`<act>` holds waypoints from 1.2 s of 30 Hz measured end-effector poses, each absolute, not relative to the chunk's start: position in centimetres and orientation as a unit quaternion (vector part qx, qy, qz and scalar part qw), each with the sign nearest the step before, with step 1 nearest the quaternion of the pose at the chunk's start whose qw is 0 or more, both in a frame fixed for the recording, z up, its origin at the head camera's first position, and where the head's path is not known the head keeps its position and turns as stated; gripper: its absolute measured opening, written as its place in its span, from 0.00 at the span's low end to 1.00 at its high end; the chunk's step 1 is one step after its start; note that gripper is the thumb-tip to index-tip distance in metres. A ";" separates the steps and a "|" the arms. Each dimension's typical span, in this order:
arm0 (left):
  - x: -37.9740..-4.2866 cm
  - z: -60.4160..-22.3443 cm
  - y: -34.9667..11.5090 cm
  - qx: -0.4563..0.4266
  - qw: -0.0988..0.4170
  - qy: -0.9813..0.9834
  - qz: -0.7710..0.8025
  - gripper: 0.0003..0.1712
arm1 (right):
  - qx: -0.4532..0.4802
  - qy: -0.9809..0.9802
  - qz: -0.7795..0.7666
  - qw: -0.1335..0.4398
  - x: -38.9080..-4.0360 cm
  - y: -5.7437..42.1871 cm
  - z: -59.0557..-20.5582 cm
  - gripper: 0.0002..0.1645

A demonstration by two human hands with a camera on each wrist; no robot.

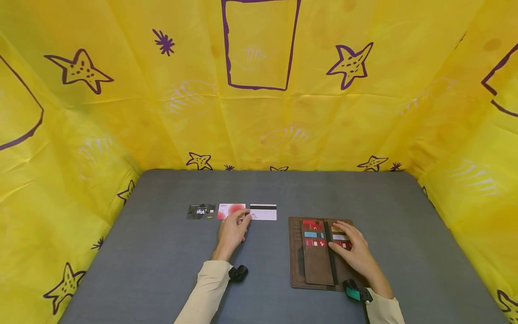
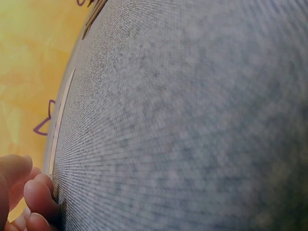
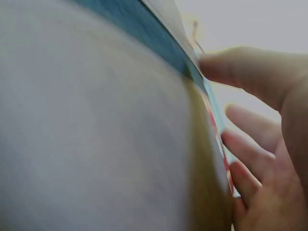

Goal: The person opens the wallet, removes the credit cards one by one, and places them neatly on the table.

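Three cards lie in a row on the grey table: a black card with "Vip" lettering, a pink and red patterned card and a white card with a dark stripe. My left hand is over the middle card's lower right, fingertips right at the white card's left edge. In the left wrist view, bent fingers stay low beside that card's thin edge. An opened brown wallet lies to the right, with several cards in its slots. My right hand rests on its right side, fingers spread over the slotted cards.
The grey cloth-covered table reaches back to a yellow curtain printed with starfish and fish. Yellow cloth also hangs at both sides. Dark bands with devices sit at both wrists over light sleeves.
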State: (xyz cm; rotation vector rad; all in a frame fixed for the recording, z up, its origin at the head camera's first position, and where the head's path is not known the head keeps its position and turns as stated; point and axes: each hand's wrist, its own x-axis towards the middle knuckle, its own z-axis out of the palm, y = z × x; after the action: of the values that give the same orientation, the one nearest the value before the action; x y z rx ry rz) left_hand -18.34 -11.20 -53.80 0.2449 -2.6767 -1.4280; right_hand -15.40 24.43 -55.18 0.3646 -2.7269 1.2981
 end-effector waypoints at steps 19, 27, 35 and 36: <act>-17.9 -53.9 -10.3 0.080 0.086 -0.917 -0.381 0.12 | 0.054 -0.873 0.478 -0.078 -15.0 27.4 -54.1 0.45; -17.2 -53.3 -9.0 0.068 0.060 -0.928 -0.360 0.12 | 0.057 -0.871 0.478 -0.094 -14.4 28.6 -53.7 0.49; -17.3 -52.7 -5.5 -0.033 0.050 -0.899 -0.435 0.11 | 0.089 -0.866 0.486 -0.079 -14.5 28.2 -54.0 0.48; -17.4 -52.6 -5.0 -0.041 0.047 -0.894 -0.443 0.11 | 0.088 -0.865 0.488 -0.080 -14.6 28.2 -54.0 0.48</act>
State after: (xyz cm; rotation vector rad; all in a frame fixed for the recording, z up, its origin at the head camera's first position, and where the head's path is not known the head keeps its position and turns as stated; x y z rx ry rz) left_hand -17.40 -4.97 -52.63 -0.1259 -2.7293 -1.3520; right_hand -14.57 28.18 -53.97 0.2905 -2.8646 1.6169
